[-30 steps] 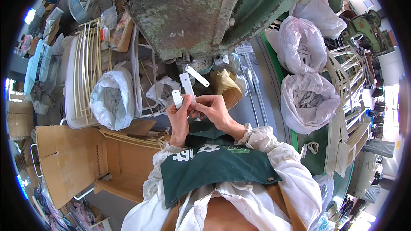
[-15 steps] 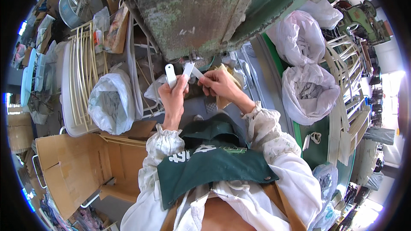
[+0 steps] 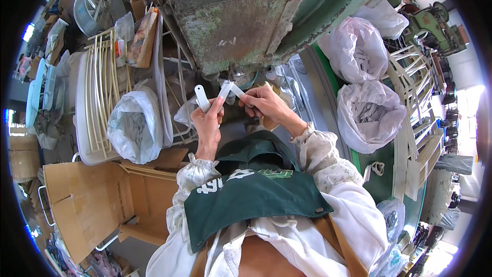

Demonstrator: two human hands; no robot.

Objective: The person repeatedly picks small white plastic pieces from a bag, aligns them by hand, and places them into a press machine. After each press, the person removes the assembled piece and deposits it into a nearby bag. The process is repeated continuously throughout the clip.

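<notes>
My left hand (image 3: 207, 125) is closed on white flat strips. One strip with a rounded, holed end (image 3: 202, 98) sticks up past the thumb, and another strip (image 3: 224, 90) is pinched at the fingertips. Closed in a pinch, my right hand (image 3: 267, 105) grips a short white strip (image 3: 237, 91), whose far end meets the tip of the left one. Both hands are just below the lower end of a worn green machine (image 3: 230, 36). How the strips join at their tips is too small to make out.
White bags of small pale pieces stand to the left (image 3: 134, 128) and right (image 3: 370, 117). An open cardboard box (image 3: 87, 200) sits at lower left. Pale rods (image 3: 97, 92) lie in a tray at left. Right of me runs a green-topped table (image 3: 382, 174) with stacked white strips.
Both hands stay almost in place with the strips. The holed strip in my left hand has tilted slightly and sits a little lower. The view has shifted slightly.
</notes>
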